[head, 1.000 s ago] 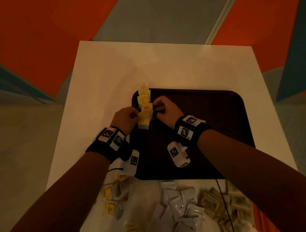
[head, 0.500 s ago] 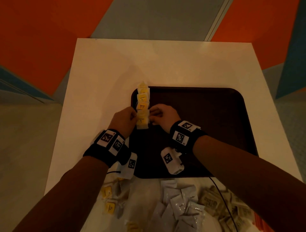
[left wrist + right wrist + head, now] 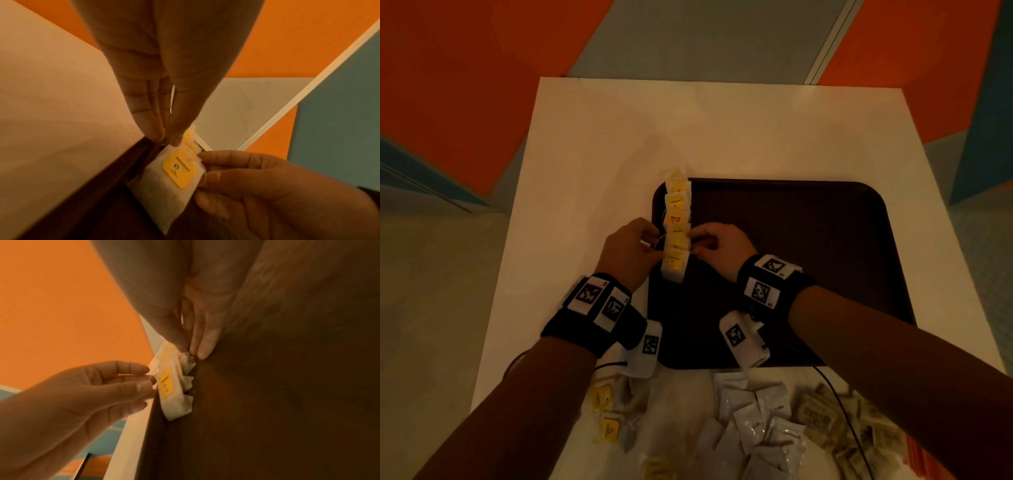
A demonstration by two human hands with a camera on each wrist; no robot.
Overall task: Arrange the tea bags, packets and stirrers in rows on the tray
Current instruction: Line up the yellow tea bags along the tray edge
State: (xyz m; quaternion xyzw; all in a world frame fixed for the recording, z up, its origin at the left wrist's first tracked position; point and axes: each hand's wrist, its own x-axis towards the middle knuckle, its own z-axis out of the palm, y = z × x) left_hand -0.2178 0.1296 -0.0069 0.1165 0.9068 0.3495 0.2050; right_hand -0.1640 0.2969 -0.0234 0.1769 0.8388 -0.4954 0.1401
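A dark brown tray [image 3: 808, 257] lies on the white table [image 3: 722, 130]. Several tea bags with yellow tags form an overlapping row [image 3: 677, 219] along the tray's left edge. My left hand [image 3: 655, 248] is on the row's left side and pinches the nearest tea bag [image 3: 164, 186] at its corner, where a thin string loops. From the right, my right hand [image 3: 693, 245] pinches the edge of the same tea bag [image 3: 176, 402]. The left hand [image 3: 166, 139] keeps its fingers straight against the thumb. The right hand [image 3: 189, 350] closes thumb and fingers on the paper.
Near the table's front edge lie loose tea bags [image 3: 607, 414], a heap of white packets [image 3: 756, 421] and brown packets [image 3: 822, 418]. A black cable [image 3: 839, 397] runs over them. The rest of the tray is bare. The floor beyond is orange and grey.
Both hands stay at the tea bag row. The right hand has slid a little nearer along it, to the nearest bag's edge. The left hand has hardly moved.
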